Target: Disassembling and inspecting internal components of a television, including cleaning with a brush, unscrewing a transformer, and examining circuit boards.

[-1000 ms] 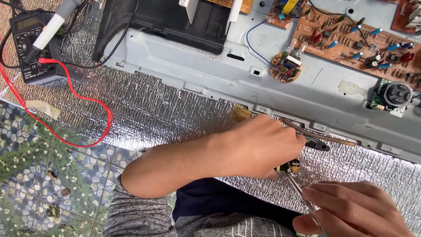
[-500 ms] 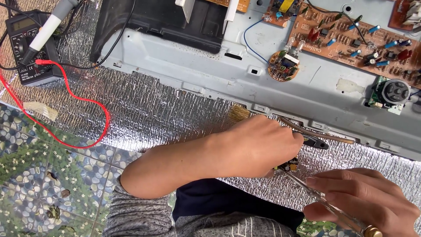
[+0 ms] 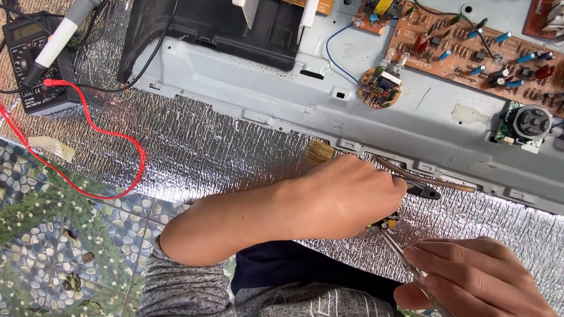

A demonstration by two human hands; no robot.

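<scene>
Head view. Centre: left hand [image 3: 346, 196], grip closed on a small component [image 3: 388, 222] at lower centre-right, over silver foil matting [image 3: 194, 147]. Lower right: right hand [image 3: 476, 276], grip pinching metal tweezers [image 3: 405, 258] whose tips meet the component. Just above the left hand lie a brush [image 3: 320, 152] and the grey chassis [image 3: 411, 126]; a multimeter [image 3: 32, 58] sits upper left.

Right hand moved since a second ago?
Yes. The right hand has slid slightly up and left along the silver foil mat, closer to the left hand, with the thin metal tool pinched.
</scene>
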